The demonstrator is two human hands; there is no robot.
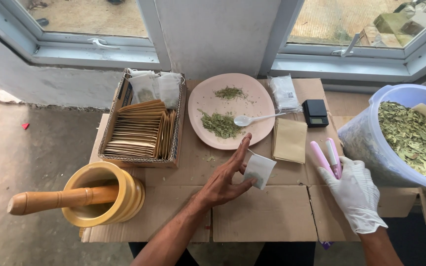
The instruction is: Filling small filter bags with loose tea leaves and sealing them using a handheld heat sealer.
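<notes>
- The bare left hand (225, 180) pinches a small white tea bag (259, 170) between thumb and fingers, just above the cardboard-covered counter (262, 212).
- The gloved right hand (355, 194) grips a pink sealer (327, 158) (its two arms stand apart).
- Beyond the bag: a pink plate (260, 106) with crushed leaves and a white spoon (252, 119).
- A tub of dried leaves (410, 138) sits right; a wooden mortar (102, 194) left.

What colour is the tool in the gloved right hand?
Pink and white: the handheld sealer in the right hand, seen in the head view.
</notes>
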